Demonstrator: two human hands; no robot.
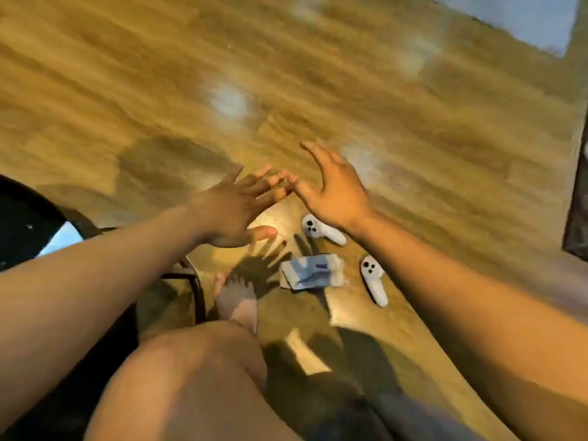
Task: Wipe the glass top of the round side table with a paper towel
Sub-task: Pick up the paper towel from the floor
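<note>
Above the floor, left hand (234, 211) and right hand (334, 189) spread empty.

Left arm (95, 281): bare, reaching in from the lower left edge, forearm stretched toward mid-frame.
Left hand (234, 211): flat, back toward the camera, fingers straight and fanned, thumb splayed out beneath; it holds nothing.
Right arm (461, 297): bare, entering from the lower right edge, angled up and inward, wrist straight.
Right hand (334, 192): back toward the camera, fingers straight and close together, pointing up and left, thumb spread wide; it holds nothing.
Meeting point: left fingertips (280, 178) reach the right thumb tip (294, 183); blur hides whether they touch.
Legs: bare knee (191, 377) raised in the foreground, bare foot (237, 300) beyond it.
</note>
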